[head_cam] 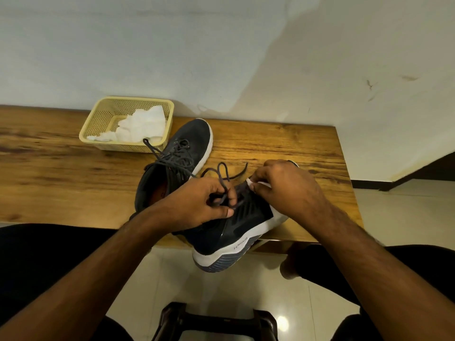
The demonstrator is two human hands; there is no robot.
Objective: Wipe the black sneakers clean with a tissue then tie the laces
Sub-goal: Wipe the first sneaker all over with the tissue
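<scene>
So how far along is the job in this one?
Wiping: cannot tell whether it is finished; crumpled tissues lie in the basket, and the right hand pinches a small white piece over the near sneaker. In hand: the left hand grips that sneaker's lace, which loops loose with no bow yet. Left: the far sneaker on the table has loose laces too.

Sneakers (236, 225) black, white soles, grey ribbed tread; laces (222, 173) dark grey. Basket (98, 124) pale yellow mesh, tissues (140, 126) white. Tabletop (283, 143) brown woodgrain.
</scene>
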